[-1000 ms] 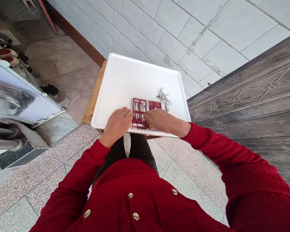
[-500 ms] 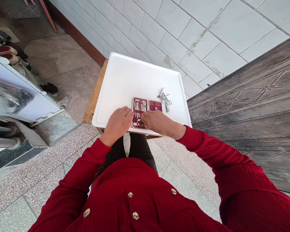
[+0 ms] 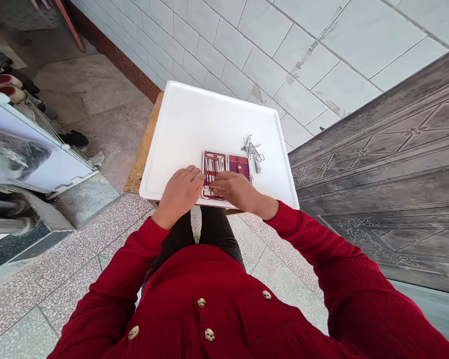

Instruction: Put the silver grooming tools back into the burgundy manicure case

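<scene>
An unfolded manicure set case (image 3: 239, 164) with a dark red lining lies on a white tray (image 3: 194, 117). Several slim metal tools (image 3: 214, 163) sit in its left half; the right half has a snap flap. My left hand (image 3: 182, 191) rests at the case's left edge, its fingers stretched and fingertips touching that side. Over the lower part of the case, my right hand (image 3: 239, 190) has its fingers pressed together; what they pinch, if anything, is hidden. Beside the case lie small scissors (image 3: 261, 156), a nail clipper (image 3: 258, 166) and a cuticle nipper (image 3: 246, 144).
The tray stands on a wooden table (image 3: 144, 154) against a white tiled wall (image 3: 228, 45). A dark patterned panel (image 3: 377, 174) is on the right. At left stands a rack (image 3: 33, 144) with shoes (image 3: 7, 85). My legs are under the tray's near edge.
My right hand has shifted slightly left and down over the tools, uncovering more of the case's right half. The left hand stays at the case's edge. The view has turned slightly.
</scene>
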`<state>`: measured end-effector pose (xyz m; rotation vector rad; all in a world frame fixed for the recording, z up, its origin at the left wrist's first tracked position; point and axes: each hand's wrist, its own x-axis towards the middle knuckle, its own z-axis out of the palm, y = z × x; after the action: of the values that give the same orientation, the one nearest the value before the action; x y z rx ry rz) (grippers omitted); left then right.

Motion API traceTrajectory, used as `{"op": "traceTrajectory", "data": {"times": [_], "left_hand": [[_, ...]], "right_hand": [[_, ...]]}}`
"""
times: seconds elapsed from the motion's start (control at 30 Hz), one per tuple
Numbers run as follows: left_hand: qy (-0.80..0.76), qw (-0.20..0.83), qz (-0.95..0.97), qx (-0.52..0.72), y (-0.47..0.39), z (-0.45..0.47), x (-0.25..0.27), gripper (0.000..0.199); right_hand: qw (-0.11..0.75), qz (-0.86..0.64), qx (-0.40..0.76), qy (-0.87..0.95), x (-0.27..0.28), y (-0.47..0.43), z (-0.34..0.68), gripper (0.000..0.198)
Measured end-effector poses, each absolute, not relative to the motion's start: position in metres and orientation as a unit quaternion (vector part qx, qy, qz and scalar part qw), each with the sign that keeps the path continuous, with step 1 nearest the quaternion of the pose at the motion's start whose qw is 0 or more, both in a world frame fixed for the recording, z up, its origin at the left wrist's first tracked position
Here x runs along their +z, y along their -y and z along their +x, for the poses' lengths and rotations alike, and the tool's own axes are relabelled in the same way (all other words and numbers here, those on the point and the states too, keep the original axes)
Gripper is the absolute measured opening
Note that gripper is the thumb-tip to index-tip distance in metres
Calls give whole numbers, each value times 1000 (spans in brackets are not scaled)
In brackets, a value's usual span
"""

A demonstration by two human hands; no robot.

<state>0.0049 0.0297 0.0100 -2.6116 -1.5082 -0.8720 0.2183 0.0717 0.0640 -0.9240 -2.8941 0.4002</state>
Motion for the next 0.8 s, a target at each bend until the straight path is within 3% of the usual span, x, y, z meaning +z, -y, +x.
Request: {"op": "traceTrajectory", "data": {"times": [0.23, 0.37, 0.47, 0.67, 0.8], "left_hand": [[469, 32, -831, -297, -35, 1, 5, 29], [460, 39, -832, -309, -37, -2, 2, 29], [464, 45, -832, -302, -38, -4, 1, 31], [471, 56, -830, -293, -39, -8, 3, 30], [461, 66, -839, -283, -42, -13, 13, 27]], "right_hand": [[140, -363, 148, 909, 38, -60, 216, 28], [147, -332, 203, 909, 46, -69, 220, 21], [212, -327, 227, 893, 60, -98, 235, 19], [432, -494, 190, 731, 60, -187, 297, 18], [466, -622, 205, 595, 31, -216, 331, 19]]}}
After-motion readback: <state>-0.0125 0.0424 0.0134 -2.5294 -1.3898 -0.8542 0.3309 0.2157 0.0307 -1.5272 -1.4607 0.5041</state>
